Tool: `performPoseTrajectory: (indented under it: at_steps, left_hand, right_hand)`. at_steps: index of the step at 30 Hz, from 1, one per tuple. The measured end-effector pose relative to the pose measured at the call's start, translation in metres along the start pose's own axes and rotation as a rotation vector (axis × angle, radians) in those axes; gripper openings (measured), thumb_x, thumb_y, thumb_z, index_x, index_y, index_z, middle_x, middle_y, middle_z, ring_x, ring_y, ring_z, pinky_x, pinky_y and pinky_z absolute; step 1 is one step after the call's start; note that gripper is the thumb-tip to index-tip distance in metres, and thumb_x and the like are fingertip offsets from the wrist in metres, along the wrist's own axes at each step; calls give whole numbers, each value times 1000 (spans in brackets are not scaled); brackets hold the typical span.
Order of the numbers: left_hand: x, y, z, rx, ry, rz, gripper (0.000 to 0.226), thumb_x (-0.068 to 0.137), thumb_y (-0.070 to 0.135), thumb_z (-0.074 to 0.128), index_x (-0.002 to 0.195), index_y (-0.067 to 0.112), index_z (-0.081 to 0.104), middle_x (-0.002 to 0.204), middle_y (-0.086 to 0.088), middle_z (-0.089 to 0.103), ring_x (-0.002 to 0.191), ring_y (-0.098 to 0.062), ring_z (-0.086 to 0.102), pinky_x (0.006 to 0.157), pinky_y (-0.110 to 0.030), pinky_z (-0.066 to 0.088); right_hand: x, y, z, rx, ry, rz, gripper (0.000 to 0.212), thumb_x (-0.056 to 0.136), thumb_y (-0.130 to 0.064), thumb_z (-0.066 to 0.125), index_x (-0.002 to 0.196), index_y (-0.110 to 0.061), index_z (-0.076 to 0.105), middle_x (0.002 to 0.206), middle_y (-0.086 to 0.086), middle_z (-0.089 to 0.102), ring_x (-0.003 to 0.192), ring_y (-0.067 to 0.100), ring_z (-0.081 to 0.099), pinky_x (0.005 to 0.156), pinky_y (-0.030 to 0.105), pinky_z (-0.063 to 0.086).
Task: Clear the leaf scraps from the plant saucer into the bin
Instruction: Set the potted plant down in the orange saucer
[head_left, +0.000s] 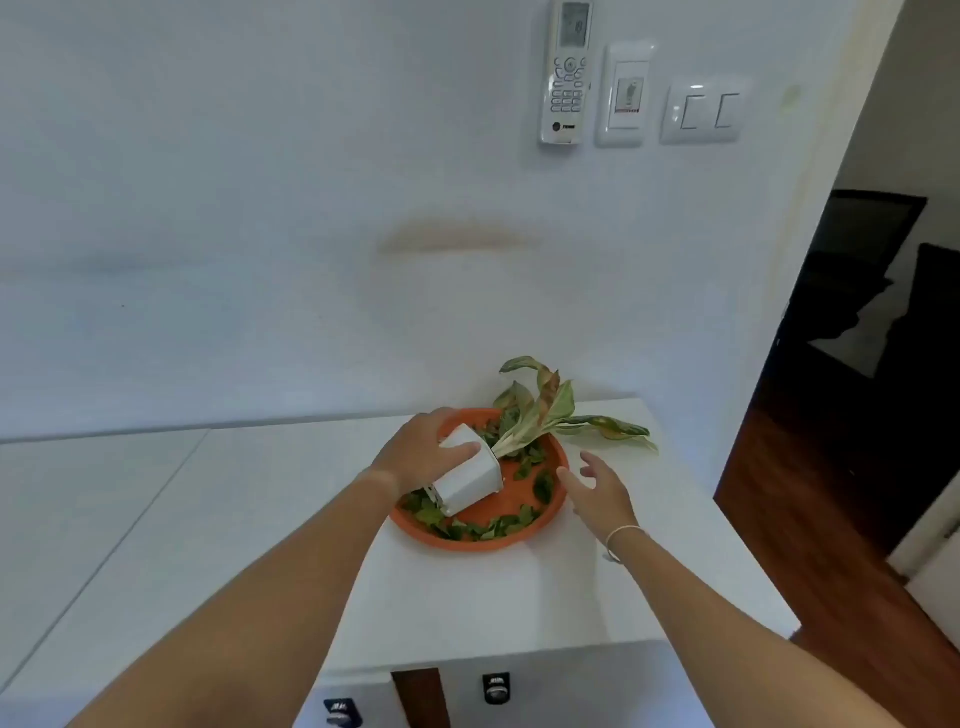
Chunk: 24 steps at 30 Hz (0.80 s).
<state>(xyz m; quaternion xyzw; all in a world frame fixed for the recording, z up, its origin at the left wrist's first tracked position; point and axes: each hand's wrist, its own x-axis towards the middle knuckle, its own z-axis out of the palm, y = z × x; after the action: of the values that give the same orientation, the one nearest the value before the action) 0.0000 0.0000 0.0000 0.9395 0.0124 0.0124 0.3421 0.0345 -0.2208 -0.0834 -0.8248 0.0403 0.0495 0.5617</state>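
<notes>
Orange saucer (545, 525) sitting on white counter (519, 597) near the wall, holding scattered green leaf scraps (498, 526) along its near rim and right side. Tipped on its side inside the saucer, white pot (470, 480), plant (550, 410) spilling out toward the far right over the counter edge of the saucer. Left hand (421, 452) gripping the pot from above, fingers curling over its upper wall, thumb side hidden. Right hand (597, 486) hovering just beside the saucer's right rim, fingers spread and relaxed, holding nothing, possibly brushing the rim though hard to tell at this angle. Leaf scraps lying below and right of the gripped pot, between both hands. Hanging on the wall above, remote (567, 73) and switches (701, 110).
</notes>
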Motion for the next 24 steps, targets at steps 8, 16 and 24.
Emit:
performPoseTrajectory:
  at_steps: [8, 16, 24]
  left_hand:
    - [26, -25, 28, 129, -78, -110, 97, 69, 63, 67, 149, 28, 23, 155, 4, 31, 141, -20, 31, 112, -37, 32]
    - [40, -29, 37, 262, -123, -195, 120, 55, 70, 72, 150, 31, 10, 150, -4, 36, 135, -30, 37, 106, -44, 39]
    - [46, -33, 46, 388, -118, -222, 119, 61, 53, 79, 151, 26, 6, 146, -10, 40, 129, -32, 42, 102, -44, 44]
  right_hand:
    - [15, 10, 18, -7, -42, 115, 60, 92, -38, 51, 146, -19, 34, 132, 8, 54, 107, 25, 59, 98, 37, 49]
    - [30, 22, 25, 80, -9, 129, 49, 97, -27, 43, 145, -21, 37, 112, 6, 59, 101, 21, 57, 92, 32, 47]
    - [36, 29, 26, 95, -18, 119, 47, 97, -24, 45, 143, -22, 39, 100, 6, 61, 98, 26, 62, 85, 30, 50]
